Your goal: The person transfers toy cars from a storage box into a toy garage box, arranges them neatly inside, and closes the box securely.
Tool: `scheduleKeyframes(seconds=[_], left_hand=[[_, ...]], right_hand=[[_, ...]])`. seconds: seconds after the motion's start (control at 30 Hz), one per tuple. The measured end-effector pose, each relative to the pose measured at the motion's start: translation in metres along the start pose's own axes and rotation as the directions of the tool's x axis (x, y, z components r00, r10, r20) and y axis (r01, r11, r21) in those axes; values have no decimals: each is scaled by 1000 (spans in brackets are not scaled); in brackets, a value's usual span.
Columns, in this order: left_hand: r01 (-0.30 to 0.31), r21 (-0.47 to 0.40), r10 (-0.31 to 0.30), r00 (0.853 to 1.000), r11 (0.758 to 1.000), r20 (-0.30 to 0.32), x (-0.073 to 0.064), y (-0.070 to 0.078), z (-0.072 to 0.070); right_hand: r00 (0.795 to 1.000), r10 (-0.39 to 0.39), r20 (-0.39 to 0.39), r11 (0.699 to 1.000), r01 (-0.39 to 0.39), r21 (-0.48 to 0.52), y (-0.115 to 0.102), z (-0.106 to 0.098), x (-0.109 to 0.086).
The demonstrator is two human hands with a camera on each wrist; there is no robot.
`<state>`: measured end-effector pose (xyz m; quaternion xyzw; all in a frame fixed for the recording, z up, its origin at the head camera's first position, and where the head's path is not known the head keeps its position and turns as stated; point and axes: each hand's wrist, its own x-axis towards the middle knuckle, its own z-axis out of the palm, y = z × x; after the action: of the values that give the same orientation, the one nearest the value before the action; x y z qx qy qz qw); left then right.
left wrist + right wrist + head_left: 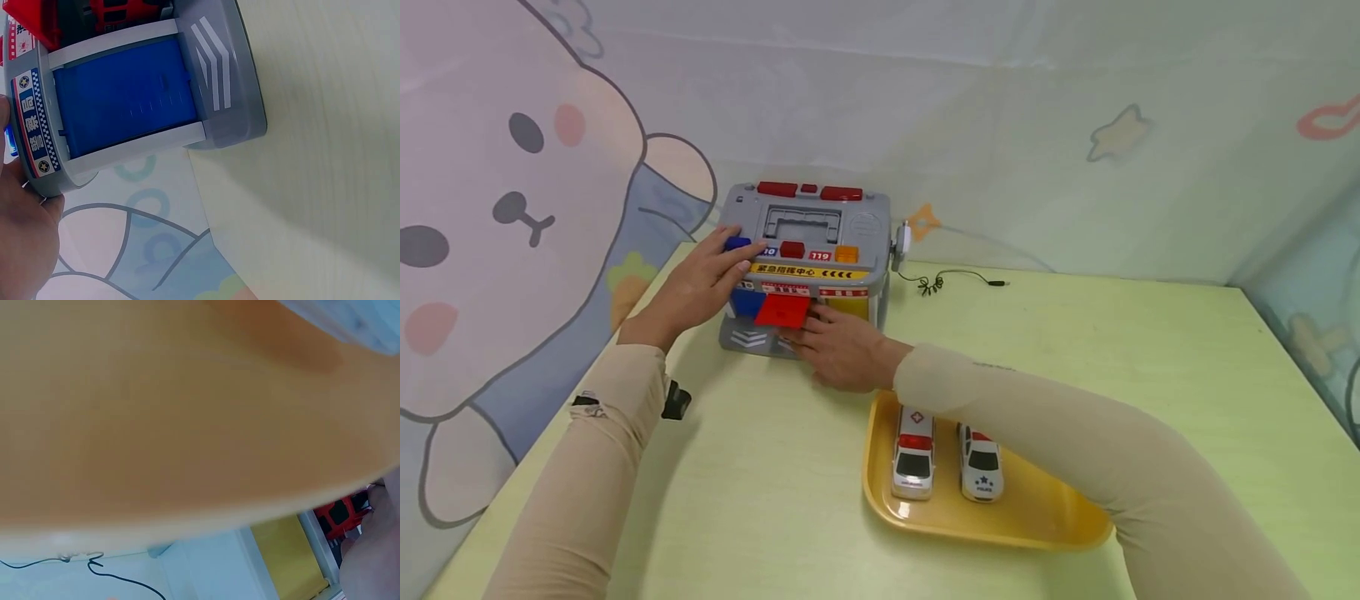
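A grey toy emergency station (872,233) stands at the back left of the table. My left hand (703,279) rests on its front left roof edge, fingers lying over the top by the blue button (737,243). The middle bay's red door (782,311) is lifted, and a red toy vehicle (128,11) sits inside that bay. My right hand (846,348) reaches into this bay from the front, its fingers extended and against the vehicle in the right wrist view; the fingertips are partly hidden. The blue door (125,97) and yellow door (284,556) are down.
A yellow tray (917,523) lies in front, under my right forearm, with a toy ambulance (913,467) and a toy police car (982,468) in it. A black cable (955,273) runs from behind the station. A patterned backdrop (1000,125) stands behind the table.
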<state>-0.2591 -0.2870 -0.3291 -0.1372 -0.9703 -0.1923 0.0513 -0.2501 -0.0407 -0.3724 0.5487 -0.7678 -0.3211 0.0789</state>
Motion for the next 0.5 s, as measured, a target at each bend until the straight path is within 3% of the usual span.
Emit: scheduleKeyframes(seconds=[0.5], left_hand=[[0, 1, 0, 1000, 1000, -10, 0, 0, 2]], right_hand=[[999, 35, 19, 999, -36, 39, 5, 2, -5]])
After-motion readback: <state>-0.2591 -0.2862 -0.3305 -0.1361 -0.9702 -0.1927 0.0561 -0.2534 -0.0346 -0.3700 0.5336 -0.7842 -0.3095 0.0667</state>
